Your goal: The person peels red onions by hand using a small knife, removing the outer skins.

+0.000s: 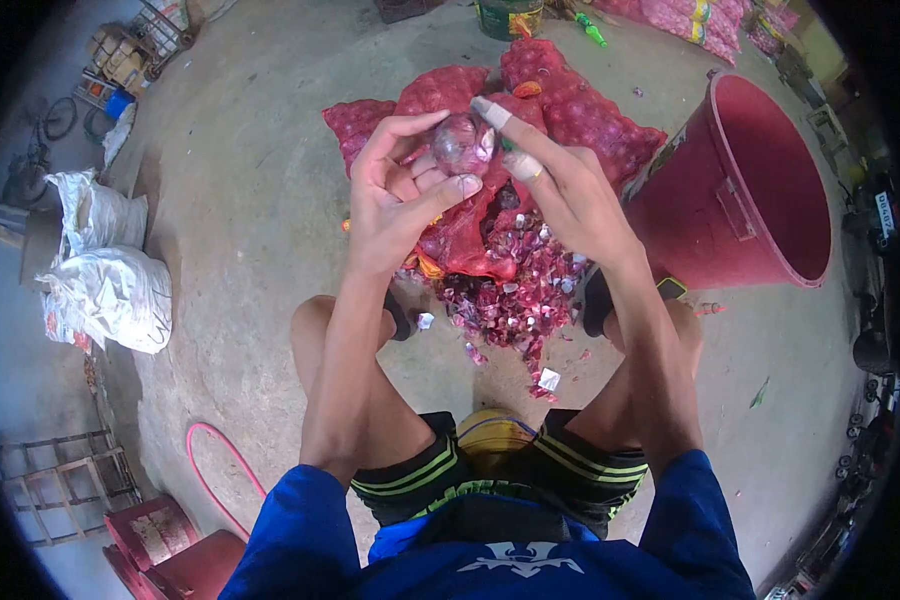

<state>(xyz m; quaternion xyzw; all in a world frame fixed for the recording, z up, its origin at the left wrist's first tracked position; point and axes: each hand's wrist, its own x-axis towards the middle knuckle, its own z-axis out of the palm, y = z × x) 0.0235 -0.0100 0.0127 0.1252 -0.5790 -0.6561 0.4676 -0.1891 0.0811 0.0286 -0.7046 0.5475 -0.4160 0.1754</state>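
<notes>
Up in front of me, a red onion (460, 148) with purple papery skin rests in my left hand (395, 195), the thumb and fingers curled round it. My right hand (575, 195) is at the onion's right side, its fingers bent and light tape wrapped round some fingertips. A small green bit shows between those fingers; the rest of it is hidden. Behind and below the hands lie red mesh sacks (580, 100) full of onions. Loose purple onion skins (510, 300) are heaped on the floor between my feet.
A large dark red tub (730, 190) stands at right, tilted in view. White sacks (110, 290) are at left, with a pink hose (215, 435) and red plastic containers (175, 555) nearer. A green bucket (508, 18) and pink mesh sacks (685, 22) are at the back.
</notes>
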